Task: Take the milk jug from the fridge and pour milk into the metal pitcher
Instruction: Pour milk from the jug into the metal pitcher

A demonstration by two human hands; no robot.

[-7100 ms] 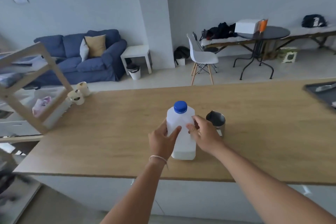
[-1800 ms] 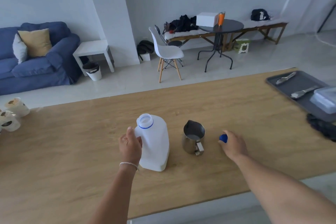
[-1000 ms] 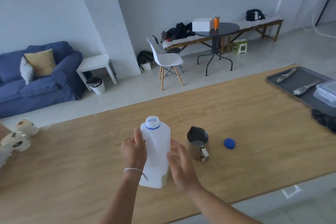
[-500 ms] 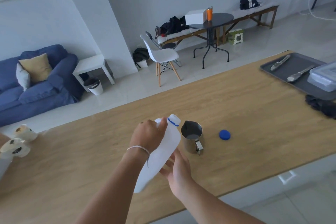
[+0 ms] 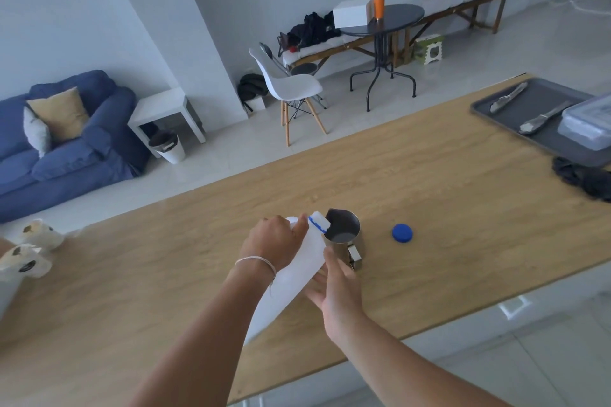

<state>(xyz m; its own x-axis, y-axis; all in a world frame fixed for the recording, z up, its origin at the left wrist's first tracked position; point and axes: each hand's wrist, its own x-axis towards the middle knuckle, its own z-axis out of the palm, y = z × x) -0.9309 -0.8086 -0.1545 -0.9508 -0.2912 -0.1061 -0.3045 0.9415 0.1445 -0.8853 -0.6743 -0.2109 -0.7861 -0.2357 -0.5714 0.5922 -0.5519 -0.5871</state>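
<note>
Two holds: left hand [image 5: 271, 241] grips tilted milk jug [image 5: 297, 271] high, right hand [image 5: 337, 289] flat beneath.

On the counter [image 5: 429, 192], the jug [image 5: 297, 277] leans just left of the pitcher [image 5: 344, 235], mouth over the pitcher's rim; the cap [image 5: 402, 233] lies near the pitcher's right, the tray [image 5: 535, 109] well right and behind

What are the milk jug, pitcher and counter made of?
The milk jug looks like matte, translucent white plastic: a cloudy, dull wall. The pitcher looks like polished metal, probably stainless steel: its wall gives bright reflections. The counter is wood or wood-look laminate: grain lines, low sheen.
</note>
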